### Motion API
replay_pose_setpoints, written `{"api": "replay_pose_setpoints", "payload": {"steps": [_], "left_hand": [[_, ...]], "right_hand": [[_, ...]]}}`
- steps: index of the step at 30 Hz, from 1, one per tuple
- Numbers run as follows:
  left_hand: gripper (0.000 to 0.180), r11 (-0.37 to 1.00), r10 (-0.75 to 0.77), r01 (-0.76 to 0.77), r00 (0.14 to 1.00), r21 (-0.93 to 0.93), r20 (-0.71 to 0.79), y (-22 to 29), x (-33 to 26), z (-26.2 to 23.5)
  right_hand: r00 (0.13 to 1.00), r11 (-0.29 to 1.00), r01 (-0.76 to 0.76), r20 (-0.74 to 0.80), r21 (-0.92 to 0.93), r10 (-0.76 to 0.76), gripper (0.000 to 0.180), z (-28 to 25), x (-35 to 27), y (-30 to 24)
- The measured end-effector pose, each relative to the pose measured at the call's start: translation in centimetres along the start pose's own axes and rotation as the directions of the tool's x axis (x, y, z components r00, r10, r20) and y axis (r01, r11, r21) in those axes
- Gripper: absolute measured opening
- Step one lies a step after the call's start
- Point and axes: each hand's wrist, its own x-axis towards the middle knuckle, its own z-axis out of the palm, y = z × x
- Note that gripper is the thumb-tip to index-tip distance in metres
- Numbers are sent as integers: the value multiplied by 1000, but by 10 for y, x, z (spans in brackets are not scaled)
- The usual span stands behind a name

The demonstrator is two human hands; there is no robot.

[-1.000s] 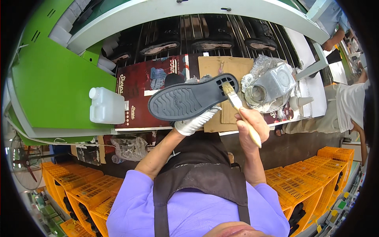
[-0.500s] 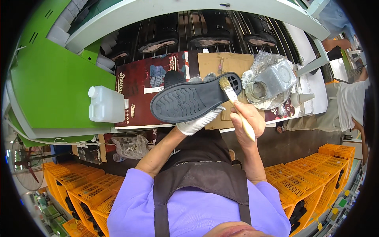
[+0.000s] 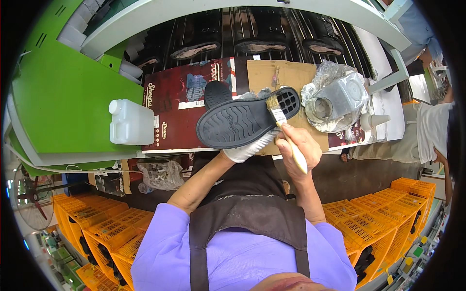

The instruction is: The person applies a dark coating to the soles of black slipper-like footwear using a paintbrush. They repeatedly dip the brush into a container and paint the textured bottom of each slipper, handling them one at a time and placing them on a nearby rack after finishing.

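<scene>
Cardboard work surface (image 3: 179,131). Black sole (image 3: 238,123), twelve o'clock from apron (image 3: 252,208): clasped beneath by gloved left hand (image 3: 248,150), shifted toward three o'clock. Brush (image 3: 279,116): pinched in right hand (image 3: 303,146), bristles (image 3: 273,104) moved to heel grid's (image 3: 290,101) nine-o'clock edge.

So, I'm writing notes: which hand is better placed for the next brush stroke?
Likely the right hand: it holds the brush, bristles at the black sole, while the gloved left hand supports the sole from below.
</scene>
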Motion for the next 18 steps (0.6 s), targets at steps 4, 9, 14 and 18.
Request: {"api": "replay_pose_setpoints", "payload": {"steps": [4, 9, 14, 18], "left_hand": [[52, 998, -56, 56, 998, 25, 15, -12, -5, 3], [64, 999, 40, -43, 992, -24, -123, -12, -1, 7], [67, 974, 13, -32, 996, -222, -90, -14, 3, 10], [65, 962, -42, 41, 999, -272, 1, -39, -6, 13]], "right_hand": [[1000, 1000, -4, 12, 21, 4, 30, 3, -2, -1], [1000, 999, -15, 27, 41, 14, 30, 7, -5, -2], [999, 998, -5, 43, 55, 3, 30, 11, -5, -6], [998, 998, -3, 56, 61, 0, 30, 13, -5, -9]]}}
